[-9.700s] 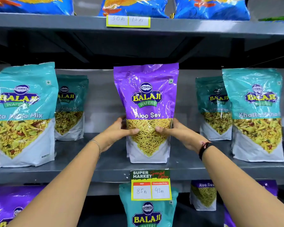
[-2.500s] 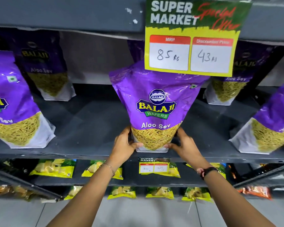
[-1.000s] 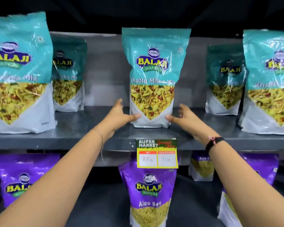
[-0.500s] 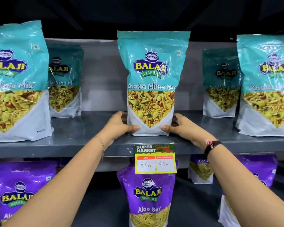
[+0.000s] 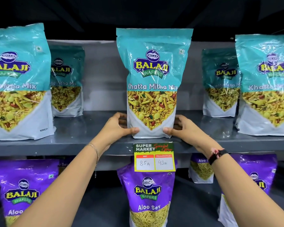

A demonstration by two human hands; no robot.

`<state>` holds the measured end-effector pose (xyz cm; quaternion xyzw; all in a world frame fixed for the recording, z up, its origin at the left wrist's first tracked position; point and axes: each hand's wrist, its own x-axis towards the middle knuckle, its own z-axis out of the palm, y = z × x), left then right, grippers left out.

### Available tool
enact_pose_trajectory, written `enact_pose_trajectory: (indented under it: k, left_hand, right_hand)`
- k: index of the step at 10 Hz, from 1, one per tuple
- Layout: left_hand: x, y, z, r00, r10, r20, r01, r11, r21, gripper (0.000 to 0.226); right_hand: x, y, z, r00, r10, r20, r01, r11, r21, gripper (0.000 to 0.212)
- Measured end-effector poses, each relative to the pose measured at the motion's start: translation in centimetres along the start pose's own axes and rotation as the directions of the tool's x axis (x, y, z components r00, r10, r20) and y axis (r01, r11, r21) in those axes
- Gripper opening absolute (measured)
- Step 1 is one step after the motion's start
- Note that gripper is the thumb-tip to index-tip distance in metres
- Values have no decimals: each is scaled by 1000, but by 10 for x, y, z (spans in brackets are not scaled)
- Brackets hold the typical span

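Teal and glossy, the Khatta Mitha Mix pouch (image 5: 152,76) stood upright at the front middle of the grey metal shelf (image 5: 88,133), just above the price tag (image 5: 154,157). The left hand (image 5: 116,126) and the right hand (image 5: 184,128) clamped its white base from either side, thumbs pressed on the front corners and the other fingers curled round behind. To my eye the risk lay in that low grip. The pouch was tall and most of it rose above the hands, so a quick pull or an uneven squeeze could have tipped its top forward off the edge, toward the purple Aloo Sev pouch (image 5: 147,194) below. The slick film might also have slid under the thumbs. The neighbouring teal pouches (image 5: 223,82) stood well apart, so a knock seemed unlikely.
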<state>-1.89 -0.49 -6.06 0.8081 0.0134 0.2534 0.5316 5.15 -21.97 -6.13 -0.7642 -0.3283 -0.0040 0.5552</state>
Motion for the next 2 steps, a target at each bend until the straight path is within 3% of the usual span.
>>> enact_pose_trajectory:
  k: [2]
  left_hand:
    - [-1,-1,0,999,26,26,-25,1000,-3,53]
  right_hand:
    - [1,2,-1,1000,-9,8,9,1000,-9,52]
